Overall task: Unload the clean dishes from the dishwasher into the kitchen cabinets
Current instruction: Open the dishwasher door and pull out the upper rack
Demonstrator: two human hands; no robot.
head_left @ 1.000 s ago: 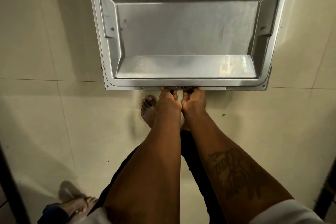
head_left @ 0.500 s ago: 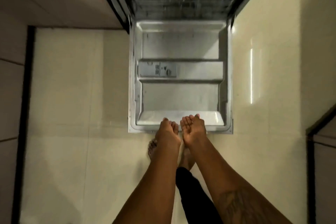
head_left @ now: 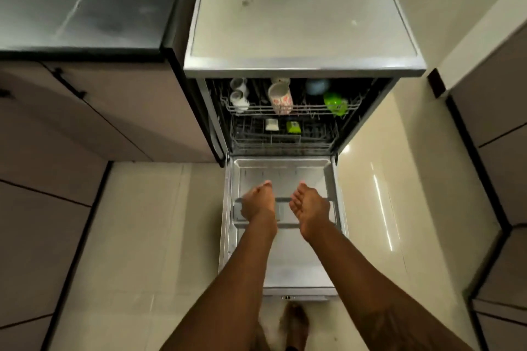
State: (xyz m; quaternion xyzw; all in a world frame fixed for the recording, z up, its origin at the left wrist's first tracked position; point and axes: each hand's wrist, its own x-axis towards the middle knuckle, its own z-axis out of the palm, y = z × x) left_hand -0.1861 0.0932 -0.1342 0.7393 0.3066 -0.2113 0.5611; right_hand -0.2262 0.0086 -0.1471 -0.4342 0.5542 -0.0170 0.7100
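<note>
My left hand point(head_left: 258, 202) and right hand point(head_left: 309, 205) hang side by side above the dishwasher door point(head_left: 285, 259), which lies fully down and flat over the floor point(head_left: 137, 236). Neither hand touches anything. The left grip is loosely curled with the back of the hand up, holding nothing; the right grip is apart, palm turned inward toward the left hand, fingers point(head_left: 299, 191) relaxed and empty.

Past the door the dishwasher stands open. The upper rack point(head_left: 308, 108) carries a patterned mug point(head_left: 281, 98) tipped on its side near the middle, two small white cups point(head_left: 238, 92) at the left, a pale blue bowl point(head_left: 317, 86) further back, and a green cup point(head_left: 336, 102) at the right. In the lower rack point(head_left: 282, 139) sit a small white piece point(head_left: 271, 124) and a green piece point(head_left: 293, 127), just beside each other; I cannot tell what they are.

A dark bench point(head_left: 79, 0) runs at the left over cabinets point(head_left: 85, 111). My bare foot point(head_left: 296, 322) is on the floor just below the door's edge.
</note>
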